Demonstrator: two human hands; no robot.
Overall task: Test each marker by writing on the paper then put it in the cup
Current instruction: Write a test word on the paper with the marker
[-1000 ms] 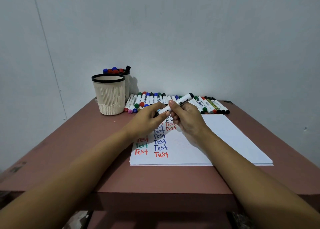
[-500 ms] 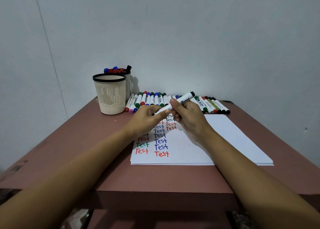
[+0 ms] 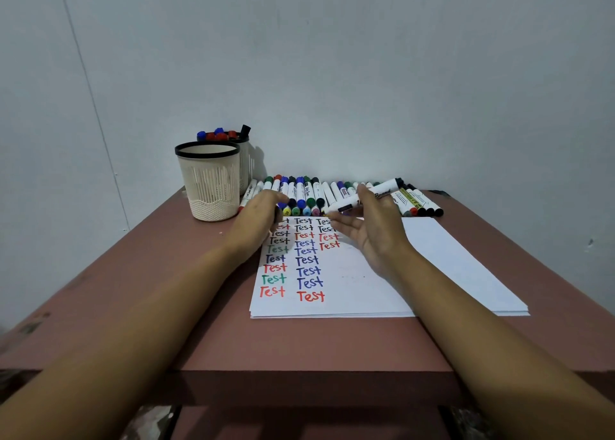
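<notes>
My right hand (image 3: 372,236) holds a white marker (image 3: 366,197) with a black end, tilted above the top of the paper (image 3: 432,273), its writing end pointing left. My left hand (image 3: 259,221) hovers over the paper's top left corner with its fingers curled; what they hold is hidden. The paper bears three columns of the word "Test" in black, red, blue and green. A row of several markers (image 3: 301,193) lies along the wall behind the paper. A cream mesh cup (image 3: 209,186) with a black rim stands at the left.
Behind the cream cup stands a second cup (image 3: 245,170) with several red, blue and black markers (image 3: 219,135) in it. The brown table (image 3: 299,343) ends at a front edge close to me, and a white wall runs directly behind the markers.
My hands have pulled apart: the left one moved left off the marker's end, and the right one keeps the marker. The view has come nearer to the table.
</notes>
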